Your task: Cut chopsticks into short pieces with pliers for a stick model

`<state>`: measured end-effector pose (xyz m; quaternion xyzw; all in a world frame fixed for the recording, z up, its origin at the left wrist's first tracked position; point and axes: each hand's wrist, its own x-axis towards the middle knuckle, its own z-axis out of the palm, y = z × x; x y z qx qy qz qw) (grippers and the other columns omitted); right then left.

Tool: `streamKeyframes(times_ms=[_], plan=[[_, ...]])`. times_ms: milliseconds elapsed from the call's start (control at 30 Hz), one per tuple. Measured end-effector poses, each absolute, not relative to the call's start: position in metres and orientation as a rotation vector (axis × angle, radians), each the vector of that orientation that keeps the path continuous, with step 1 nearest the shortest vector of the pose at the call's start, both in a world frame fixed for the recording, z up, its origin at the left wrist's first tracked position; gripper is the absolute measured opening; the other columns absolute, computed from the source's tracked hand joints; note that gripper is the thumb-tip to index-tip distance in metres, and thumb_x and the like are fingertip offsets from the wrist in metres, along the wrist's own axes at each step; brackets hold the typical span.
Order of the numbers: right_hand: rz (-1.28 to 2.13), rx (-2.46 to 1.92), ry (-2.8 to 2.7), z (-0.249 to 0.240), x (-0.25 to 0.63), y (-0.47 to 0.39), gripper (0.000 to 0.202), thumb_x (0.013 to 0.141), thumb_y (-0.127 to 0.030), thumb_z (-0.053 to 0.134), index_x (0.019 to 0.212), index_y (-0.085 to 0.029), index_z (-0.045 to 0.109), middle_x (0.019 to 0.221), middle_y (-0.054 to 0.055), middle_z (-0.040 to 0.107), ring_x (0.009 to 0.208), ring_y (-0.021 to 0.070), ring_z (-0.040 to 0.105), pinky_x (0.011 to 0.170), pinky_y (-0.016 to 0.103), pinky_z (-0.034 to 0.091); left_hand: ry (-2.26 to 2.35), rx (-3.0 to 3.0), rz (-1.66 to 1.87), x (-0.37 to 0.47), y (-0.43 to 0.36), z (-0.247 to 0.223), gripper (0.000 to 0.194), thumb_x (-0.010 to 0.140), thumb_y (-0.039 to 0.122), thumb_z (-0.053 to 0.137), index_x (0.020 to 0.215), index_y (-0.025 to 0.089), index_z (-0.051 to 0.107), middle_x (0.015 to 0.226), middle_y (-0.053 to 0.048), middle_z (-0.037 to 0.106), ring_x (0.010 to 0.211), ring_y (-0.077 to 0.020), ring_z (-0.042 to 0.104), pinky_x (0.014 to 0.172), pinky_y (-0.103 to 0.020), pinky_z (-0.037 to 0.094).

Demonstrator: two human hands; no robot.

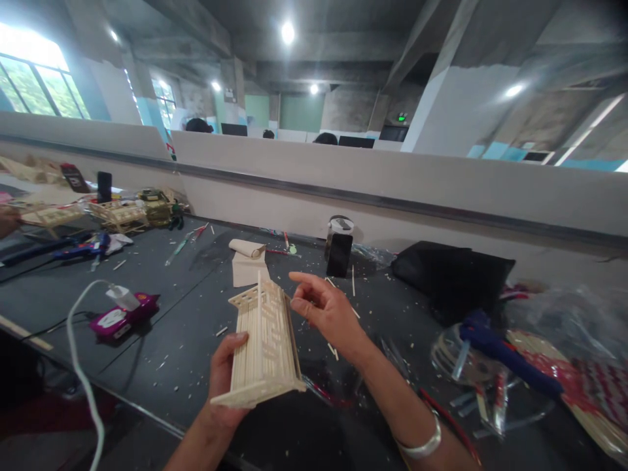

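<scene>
My left hand (pixel 226 376) is closed around a small model built of pale wooden sticks (pixel 267 333), with the thumb on its near left side. The model is held tilted above the dark table, and most of my left fingers are hidden behind it. Just right of its upper end hovers my right hand (pixel 326 314), index finger stretched out and the other fingers loosely curled. A gap shows between index finger and thumb, and I see nothing held there. Whether the right fingertips touch the model is hard to tell.
A blue glue gun (pixel 505 353) lies right, near a bag of wooden sticks (pixel 579 379). A phone (pixel 339 255) leans against a round container. Behind the model lies a rolled beige sheet (pixel 249 261). A purple power strip (pixel 125 317) with a white cable is left; another person's hand (pixel 7 221) shows far left.
</scene>
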<state>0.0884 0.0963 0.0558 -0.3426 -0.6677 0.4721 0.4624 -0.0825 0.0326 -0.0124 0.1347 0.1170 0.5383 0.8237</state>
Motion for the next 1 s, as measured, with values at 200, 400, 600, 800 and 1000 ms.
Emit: streamKeyframes(times_ms=[200, 400, 600, 800, 1000], plan=[[1.089, -0.932, -1.645, 0.055, 0.089, 0.095, 0.014, 0.078, -0.032, 0.062, 0.076, -0.018, 0.064, 0.063, -0.002, 0.056, 0.056, 0.0101, 0.046, 0.052, 0.022, 0.037, 0.266, 0.259, 1.155, -0.076, 0.041, -0.013, 0.027, 0.079, 0.024, 0.049, 0.088, 0.011, 0.071, 0.079, -0.008, 0.074, 0.091, -0.0269, 0.067, 0.095, -0.038, 0.045], [1.658, -0.517, -1.091, 0.084, 0.123, 0.068, 0.025, 0.084, -0.038, 0.056, 0.071, -0.02, 0.044, 0.058, -0.008, 0.03, 0.042, 0.0052, 0.026, 0.037, 0.018, 0.021, 0.26, 0.247, 1.268, -0.074, 0.068, -0.005, 0.041, 0.076, 0.02, 0.047, 0.113, 0.01, 0.06, 0.091, -0.011, 0.072, 0.088, -0.0264, 0.067, 0.091, -0.041, 0.047], [1.463, -0.469, -1.055, 0.102, 0.142, 0.068, 0.044, 0.087, -0.043, 0.05, 0.055, -0.019, 0.032, 0.05, -0.009, 0.019, 0.037, 0.0043, 0.017, 0.036, 0.018, 0.02, 0.234, 0.267, 1.385, -0.059, 0.114, 0.02, 0.052, 0.072, 0.02, 0.049, 0.124, 0.014, 0.051, 0.09, -0.009, 0.072, 0.079, -0.0246, 0.068, 0.08, -0.039, 0.053], [1.062, -0.809, -1.254, 0.078, 0.134, 0.098, 0.024, 0.083, -0.039, 0.059, 0.071, -0.02, 0.052, 0.057, -0.006, 0.043, 0.045, 0.0068, 0.04, 0.038, 0.018, 0.029, 0.227, 0.288, 1.436, -0.045, 0.136, 0.012, 0.049, 0.072, 0.02, 0.051, 0.121, 0.018, 0.053, 0.09, -0.008, 0.072, 0.08, -0.0229, 0.067, 0.077, -0.034, 0.053], [0.934, -1.1, -1.682, 0.053, 0.125, 0.111, 0.023, 0.077, -0.028, 0.063, 0.099, -0.02, 0.063, 0.08, 0.0, 0.063, 0.065, 0.0116, 0.056, 0.055, 0.022, 0.044, 0.234, 0.226, 1.394, -0.045, 0.135, 0.0, 0.051, 0.072, 0.024, 0.049, 0.121, 0.011, 0.054, 0.083, -0.009, 0.072, 0.068, -0.0242, 0.067, 0.068, -0.035, 0.054]])
